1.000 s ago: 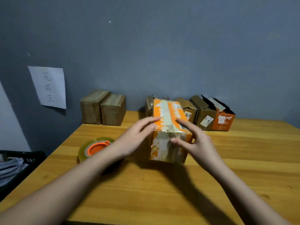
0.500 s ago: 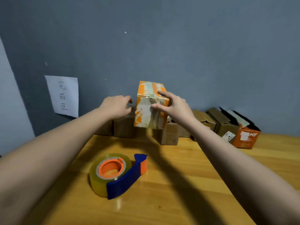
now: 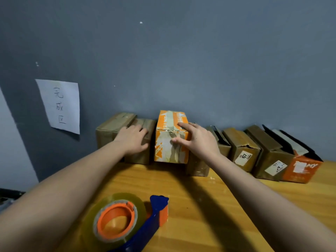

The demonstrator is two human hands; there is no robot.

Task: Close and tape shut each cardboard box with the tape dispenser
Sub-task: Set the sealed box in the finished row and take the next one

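You face a dull blue-grey wall (image 3: 200,60) behind the table's (image 3: 209,206) far edge; a handwritten paper sheet (image 3: 61,105) hangs past its far left corner.

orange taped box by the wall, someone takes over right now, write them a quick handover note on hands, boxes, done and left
Left hand: open, resting on the sealed brown boxes at the wall.
Right hand: fingers curled over the orange taped box, setting it beside those brown boxes, below the paper sign.
Tape dispenser: lying free on the near table.
Done: two brown boxes and the orange one look taped.
Left: the row of open boxes to the right, flaps up, still to be closed and taped.
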